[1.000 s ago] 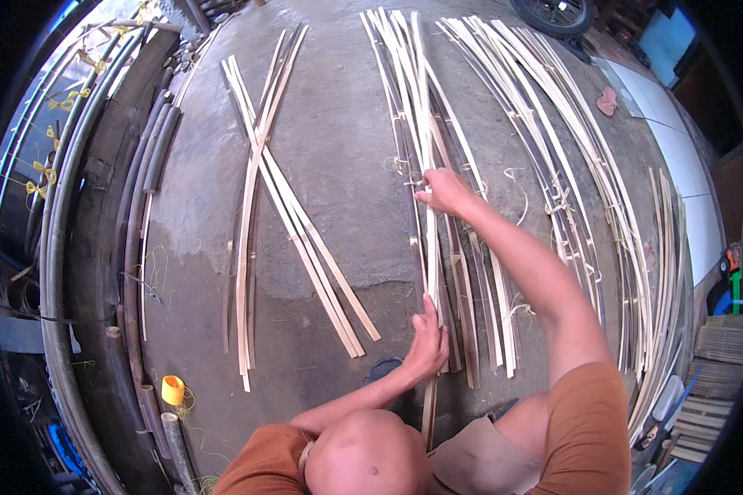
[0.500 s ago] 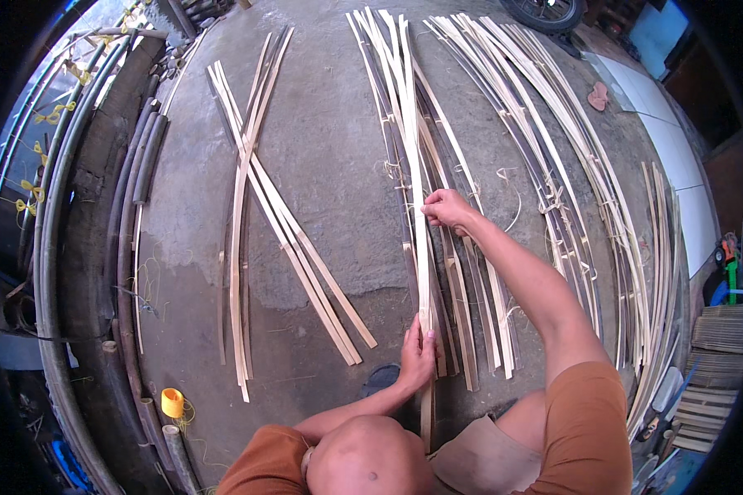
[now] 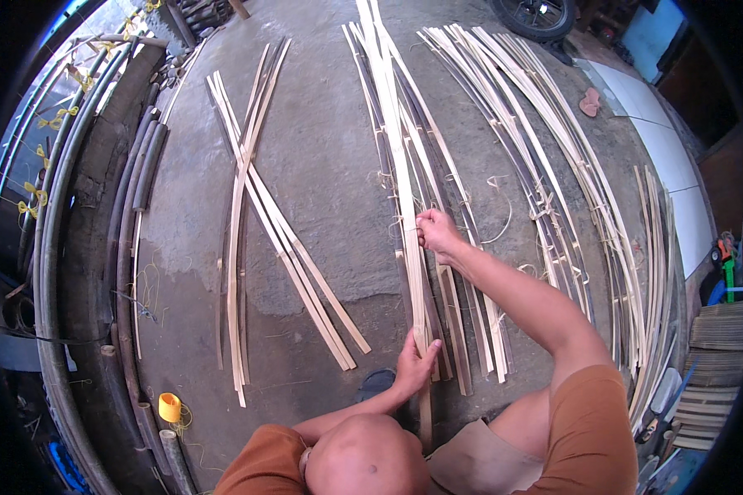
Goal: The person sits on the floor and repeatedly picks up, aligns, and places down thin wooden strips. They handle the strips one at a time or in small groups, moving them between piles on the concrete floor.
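A bundle of long, pale split-bamboo strips (image 3: 404, 186) runs away from me over darker strips on the floor. My left hand (image 3: 416, 363) is closed round its near end, the thumb on the right side. Farther along, my right hand (image 3: 439, 234) is closed in a pinch at the bundle's right edge. A thin pale tie (image 3: 404, 221) crosses the strips there, and its end appears to run into those fingers. More bamboo strips (image 3: 448, 289) lie beneath and to the right of the bundle.
Crossed bamboo strips (image 3: 276, 239) lie to the left, tied bundles (image 3: 545, 198) to the right. Poles (image 3: 124, 247) line the left side near a yellow ring-shaped object (image 3: 169, 407). A wheel (image 3: 537, 15) stands far right, a pink sandal (image 3: 589, 102) nearer.
The held bundle has shifted, its far end now reaching past the top of the view. My right hand has come slightly nearer, and my left hand has moved slightly nearer too.
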The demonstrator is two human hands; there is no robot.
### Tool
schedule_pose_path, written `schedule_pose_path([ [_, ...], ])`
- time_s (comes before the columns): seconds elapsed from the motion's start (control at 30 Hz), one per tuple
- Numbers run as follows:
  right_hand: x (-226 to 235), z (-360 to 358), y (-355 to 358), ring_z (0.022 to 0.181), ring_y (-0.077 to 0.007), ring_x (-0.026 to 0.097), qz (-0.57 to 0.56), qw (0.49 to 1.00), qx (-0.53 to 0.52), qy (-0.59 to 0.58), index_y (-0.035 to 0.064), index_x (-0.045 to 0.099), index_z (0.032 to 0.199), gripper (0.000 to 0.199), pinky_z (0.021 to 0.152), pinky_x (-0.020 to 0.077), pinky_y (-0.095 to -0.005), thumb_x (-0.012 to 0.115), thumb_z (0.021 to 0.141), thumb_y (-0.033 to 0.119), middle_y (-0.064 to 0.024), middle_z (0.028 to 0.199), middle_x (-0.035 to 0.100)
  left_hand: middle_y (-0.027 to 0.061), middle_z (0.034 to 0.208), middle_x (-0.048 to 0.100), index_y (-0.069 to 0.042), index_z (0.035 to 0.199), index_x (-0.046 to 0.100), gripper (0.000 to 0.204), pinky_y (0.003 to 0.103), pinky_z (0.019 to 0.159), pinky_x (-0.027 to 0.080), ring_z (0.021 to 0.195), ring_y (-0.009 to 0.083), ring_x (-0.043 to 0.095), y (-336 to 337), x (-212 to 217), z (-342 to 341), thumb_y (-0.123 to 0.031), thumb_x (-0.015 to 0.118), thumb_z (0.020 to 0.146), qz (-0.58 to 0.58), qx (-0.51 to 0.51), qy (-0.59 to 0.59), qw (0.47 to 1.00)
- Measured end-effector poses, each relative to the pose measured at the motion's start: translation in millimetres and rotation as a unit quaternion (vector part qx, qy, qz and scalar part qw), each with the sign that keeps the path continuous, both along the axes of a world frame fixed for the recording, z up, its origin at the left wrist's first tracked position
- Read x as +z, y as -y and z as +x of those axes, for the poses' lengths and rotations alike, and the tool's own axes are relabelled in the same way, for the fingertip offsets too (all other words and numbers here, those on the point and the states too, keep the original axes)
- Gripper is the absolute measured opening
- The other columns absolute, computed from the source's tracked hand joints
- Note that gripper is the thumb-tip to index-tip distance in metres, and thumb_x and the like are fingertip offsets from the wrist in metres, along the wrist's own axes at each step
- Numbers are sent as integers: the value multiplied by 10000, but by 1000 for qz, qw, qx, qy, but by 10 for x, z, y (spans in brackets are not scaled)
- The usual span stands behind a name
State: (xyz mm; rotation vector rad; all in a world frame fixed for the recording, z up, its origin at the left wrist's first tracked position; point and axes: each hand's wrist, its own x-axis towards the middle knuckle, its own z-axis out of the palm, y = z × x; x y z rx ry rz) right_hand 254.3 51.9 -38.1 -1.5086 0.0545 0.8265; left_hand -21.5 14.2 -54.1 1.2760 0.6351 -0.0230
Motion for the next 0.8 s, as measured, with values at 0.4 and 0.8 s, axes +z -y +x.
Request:
schedule_pose_path([
  [0.4,-85,-101,91,590,-103,472,-7,993,72,90,58,586,861,332,550,407,-281,555,963,372,-7,724,553,-15,683,453,-117,1230,390,275,265,418,390,492,88,447,37,14,-62,-142,495,977,-90,-9,-17,996],
  [0.8,558,-12,93,593,-84,496,-40,968,243,43,107,542,617,386,607,436,-255,632,916,334,37,573,466,-13,709,482,-100,1235,423,298,265,418,410,512,81,471,-28,39,-58,-114,499,947,-79,10,4,997],
])
